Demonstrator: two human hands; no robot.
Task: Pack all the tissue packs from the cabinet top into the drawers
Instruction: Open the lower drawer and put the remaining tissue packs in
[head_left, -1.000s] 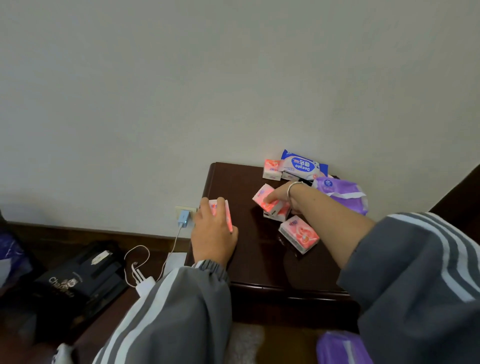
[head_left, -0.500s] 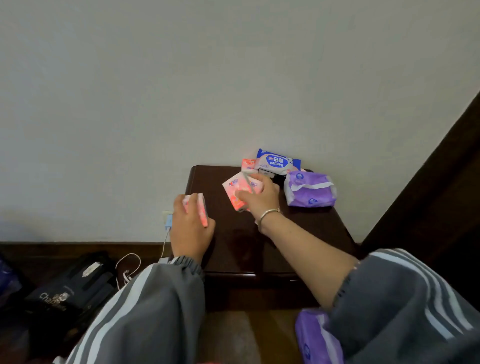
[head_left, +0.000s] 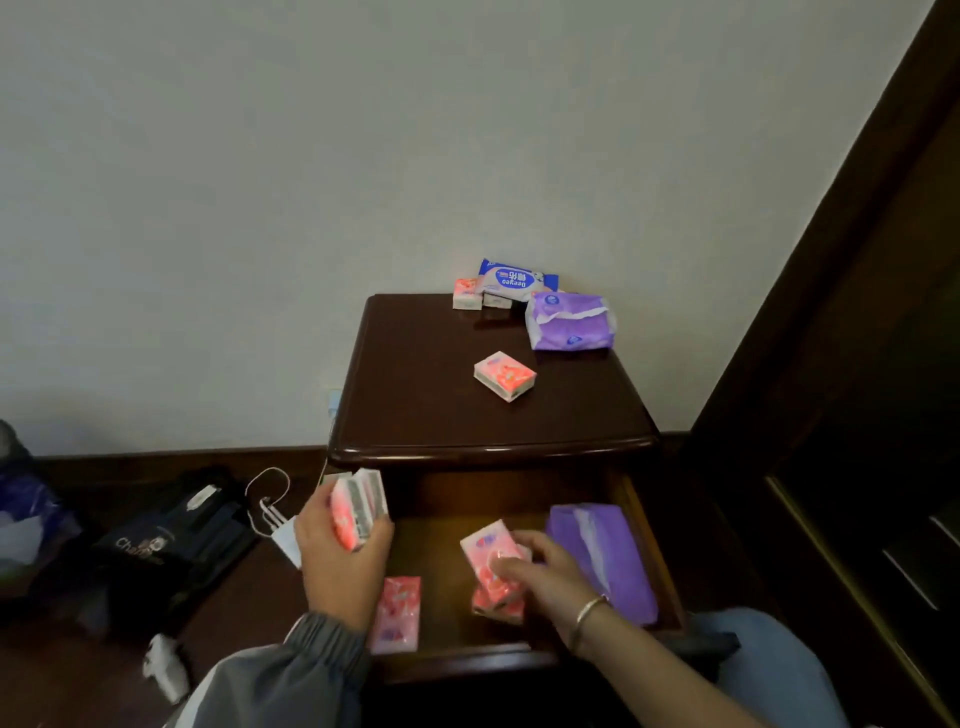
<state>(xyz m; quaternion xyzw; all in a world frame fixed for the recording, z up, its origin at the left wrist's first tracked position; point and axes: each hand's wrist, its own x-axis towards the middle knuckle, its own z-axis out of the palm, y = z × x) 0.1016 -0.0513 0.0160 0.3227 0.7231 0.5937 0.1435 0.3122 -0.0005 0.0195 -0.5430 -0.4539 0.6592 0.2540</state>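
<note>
Packing stands about halfway: your left hand (head_left: 337, 556) grips pink packs (head_left: 358, 506) at the open drawer's (head_left: 467, 657) left edge, and your right hand (head_left: 545, 577) curls round a pink pack (head_left: 491, 551) low inside it, beside a stowed purple pack (head_left: 602, 561). Left on the cabinet top (head_left: 415, 389) — at least a loose pink pack (head_left: 504, 375), a purple bag (head_left: 569, 322) and a blue pack (head_left: 514, 280)

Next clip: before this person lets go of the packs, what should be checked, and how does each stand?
1. Drawer open: ok.
2. Right hand holding right-hand pink packs over the drawer: ok.
3. Left hand holding left-hand pink packs over the drawer: cannot tell, at its left edge.
4. Bare drawer floor for them: ok.
5. Cabinet top emptied: not ok; loose pink pack, purple pack, blue pack lie there.
</note>
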